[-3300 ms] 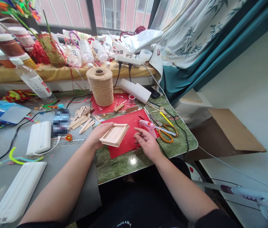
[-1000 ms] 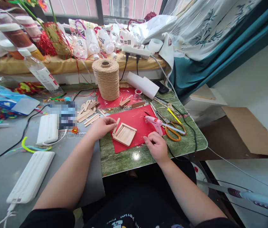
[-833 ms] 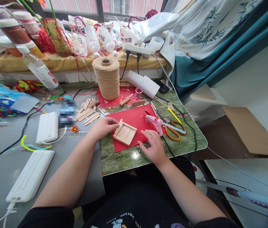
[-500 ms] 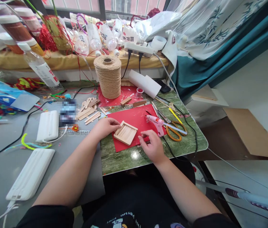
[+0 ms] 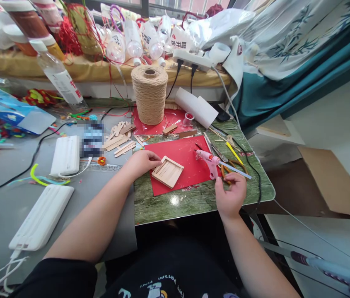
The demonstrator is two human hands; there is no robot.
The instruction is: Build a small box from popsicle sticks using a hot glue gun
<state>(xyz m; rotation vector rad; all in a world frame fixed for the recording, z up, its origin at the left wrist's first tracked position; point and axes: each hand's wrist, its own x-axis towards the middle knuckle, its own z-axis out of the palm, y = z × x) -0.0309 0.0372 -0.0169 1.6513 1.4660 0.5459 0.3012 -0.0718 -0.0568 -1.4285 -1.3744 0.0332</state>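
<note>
On a red sheet (image 5: 190, 182) lies a small square tray of craft sticks (image 5: 167, 173), with raised edges along its sides. My left hand (image 5: 143, 163) pinches its upper-left corner between thumb and fingers. A pink hot glue gun (image 5: 210, 161) rests near the sheet's right edge, a pale glue stick (image 5: 237, 169) poking out of its back. My right hand (image 5: 232, 194) is just below the glue gun's handle, its thumb and half-curled fingers apart and nothing visible between them. Whether the thumb touches the handle I cannot tell.
Loose craft sticks (image 5: 120, 138) lie left of the sheet. Behind stand a twine spool (image 5: 149, 95) and a white paper roll (image 5: 196, 107). Orange-handled scissors (image 5: 229, 165) and a yellow pen (image 5: 234, 153) lie right. White power banks (image 5: 41, 217) sit on the grey table at left.
My right hand has moved right, from beside the craft-stick tray to the glue gun's handle. My left hand stays at the tray's corner. The view has shifted slightly.
</note>
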